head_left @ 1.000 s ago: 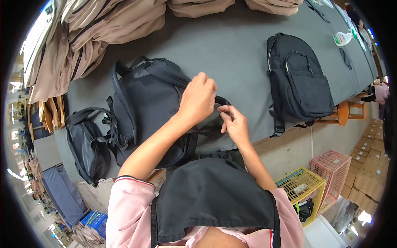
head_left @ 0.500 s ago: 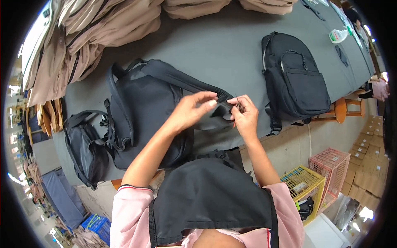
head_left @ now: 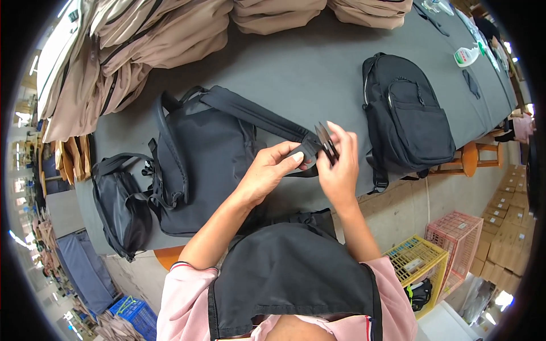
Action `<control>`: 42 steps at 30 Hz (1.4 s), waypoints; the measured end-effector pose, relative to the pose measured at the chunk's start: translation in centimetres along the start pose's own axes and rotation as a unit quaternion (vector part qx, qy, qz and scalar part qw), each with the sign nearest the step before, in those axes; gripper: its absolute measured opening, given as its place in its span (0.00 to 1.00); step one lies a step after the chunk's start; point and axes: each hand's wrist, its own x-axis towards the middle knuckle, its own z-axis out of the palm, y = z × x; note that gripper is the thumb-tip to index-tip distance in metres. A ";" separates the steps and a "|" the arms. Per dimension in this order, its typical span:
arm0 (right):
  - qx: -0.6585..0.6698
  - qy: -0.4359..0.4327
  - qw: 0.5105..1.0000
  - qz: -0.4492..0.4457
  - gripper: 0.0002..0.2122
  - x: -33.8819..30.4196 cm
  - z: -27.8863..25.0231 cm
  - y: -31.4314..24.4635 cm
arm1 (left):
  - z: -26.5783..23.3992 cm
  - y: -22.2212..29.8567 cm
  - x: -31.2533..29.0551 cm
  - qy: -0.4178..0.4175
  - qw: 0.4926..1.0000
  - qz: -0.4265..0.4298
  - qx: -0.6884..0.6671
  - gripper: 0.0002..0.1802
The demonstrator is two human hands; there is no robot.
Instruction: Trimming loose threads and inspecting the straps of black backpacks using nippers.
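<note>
While the left hand pinches the end of a black shoulder strap, the right hand just beside it grips small dark snips, blades pointing away from the body, close by the strap. The hands are near each other, the black backpack that the strap belongs to lying left of them. Toward the body from the hands runs the near edge of the bench; ahead of them a broad stretch of its grey surface shows, reaching to heaped tan bags. Right of the right hand, a narrower strip ends at a second black backpack, which bounds sideways room there. Far left of the hands, beyond the first backpack, a small black bag lies by the bench edge. Far ahead and right is a white spray bottle. Below the bench, right of the hands, a yellow crate holds something black with bright green; a pink crate stands beside it, near stacked cartons whose contents cannot be seen.
</note>
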 end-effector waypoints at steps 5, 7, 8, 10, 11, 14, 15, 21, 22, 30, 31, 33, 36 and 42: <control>-0.036 -0.017 0.997 -0.071 0.16 -1.6 -2.3 -1.5 | 0.6 0.1 -0.3 -0.003 1.000 0.011 0.005 0.15; -0.050 -0.029 0.995 -0.082 0.15 -1.6 -2.9 -1.5 | 0.9 0.1 -0.4 0.004 1.000 0.015 0.000 0.15; -0.068 -0.042 0.992 -0.094 0.13 -1.4 -3.2 -1.7 | 0.9 0.0 -0.4 -0.001 1.000 0.012 -0.003 0.15; -0.085 -0.054 0.989 -0.105 0.12 -1.1 -3.3 -1.7 | 0.9 -0.1 -0.4 -0.006 1.000 0.008 -0.005 0.15; -0.094 -0.042 0.987 -0.124 0.11 -1.0 -3.2 -1.7 | 0.9 -0.2 -0.4 -0.007 1.000 0.013 -0.005 0.15; -0.129 -0.020 0.979 -0.156 0.10 -1.1 -3.2 -1.6 | 1.0 -0.2 -0.6 -0.007 1.000 0.014 -0.009 0.15; -0.155 -0.009 0.973 -0.171 0.10 -1.2 -3.3 -1.7 | 1.0 -0.2 -0.6 -0.006 1.000 0.012 -0.012 0.15; -0.096 0.002 0.985 -0.141 0.11 -2.2 -3.2 -2.0 | 1.1 -0.4 -0.7 -0.006 1.000 0.023 -0.003 0.14; -0.101 0.001 0.985 -0.141 0.10 -2.3 -3.0 -2.1 | 1.3 -0.3 -0.8 -0.007 1.000 0.022 -0.004 0.14; -0.126 0.032 0.984 -0.122 0.10 -2.3 -3.0 -1.7 | 1.7 -0.6 -0.9 0.015 0.999 0.021 -0.040 0.14; -0.125 0.040 0.984 -0.122 0.09 -2.3 -3.0 -1.6 | 1.7 -0.6 -0.9 0.015 0.999 0.022 -0.039 0.14; -0.105 0.041 0.987 -0.116 0.09 -2.6 -3.3 -1.8 | 1.6 -0.6 -0.8 0.014 0.999 0.027 -0.032 0.14; -0.090 0.036 0.989 -0.114 0.09 -2.6 -3.3 -2.0 | 2.0 -0.1 -0.9 0.016 0.999 0.029 -0.025 0.14; -0.027 0.032 0.995 -0.094 0.08 -2.3 -3.2 -1.9 | 1.9 -0.4 -1.0 0.007 0.999 0.029 -0.027 0.14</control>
